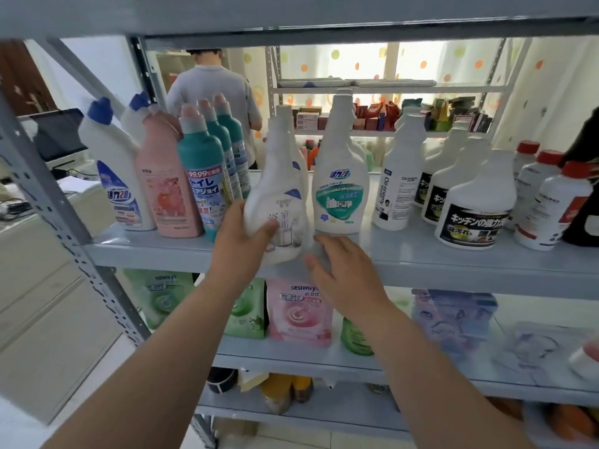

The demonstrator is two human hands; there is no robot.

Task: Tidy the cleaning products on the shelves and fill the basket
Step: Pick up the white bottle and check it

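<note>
A white bottle (pixel 275 202) tilts at the front of the shelf (pixel 453 257), center frame, the left hand (pixel 240 244) wrapped round its base. The right hand (pixel 343 270) hovers just beside, fingers spread. Crowding it: teal bottles (pixel 202 176) at left, a green-label bottle (pixel 340 189) at right.

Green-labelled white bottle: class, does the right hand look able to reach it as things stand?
Probably yes: the right hand is open just in front of the green-labelled bottle, which stands in the front row with nothing between them.
</note>
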